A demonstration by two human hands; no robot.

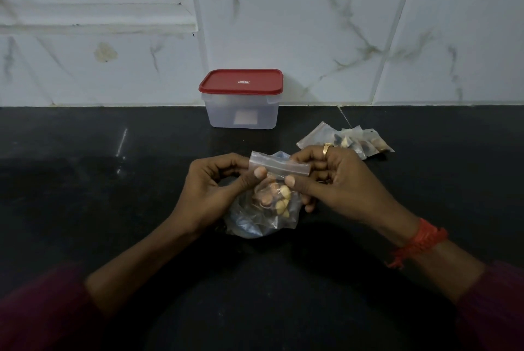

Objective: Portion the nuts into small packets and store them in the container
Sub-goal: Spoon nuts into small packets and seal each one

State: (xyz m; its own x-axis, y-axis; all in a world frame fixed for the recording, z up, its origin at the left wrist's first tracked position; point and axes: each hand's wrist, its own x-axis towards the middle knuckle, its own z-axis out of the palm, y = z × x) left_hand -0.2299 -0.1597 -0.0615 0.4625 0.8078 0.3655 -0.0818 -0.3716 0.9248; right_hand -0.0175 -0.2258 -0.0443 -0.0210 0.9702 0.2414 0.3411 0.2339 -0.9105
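Nearest me, the left hand (218,183) and right hand (337,180) hold one small packet (279,169) just above the surface (113,194), fingers (239,162) and thumbs pinching its zip strip from both ends. The nuts (279,197) sag at the bottom of it, over one crumpled larger bag (249,223) lying beneath. If the strip isn't pressed shut along its whole length, I'd expect nuts to spill when it is tipped or dropped. Further right lies one overlapping pile of filled packets (354,139), at least four, though I can't count them exactly. By the wall stands one container (241,112), its red lid (241,81) on.
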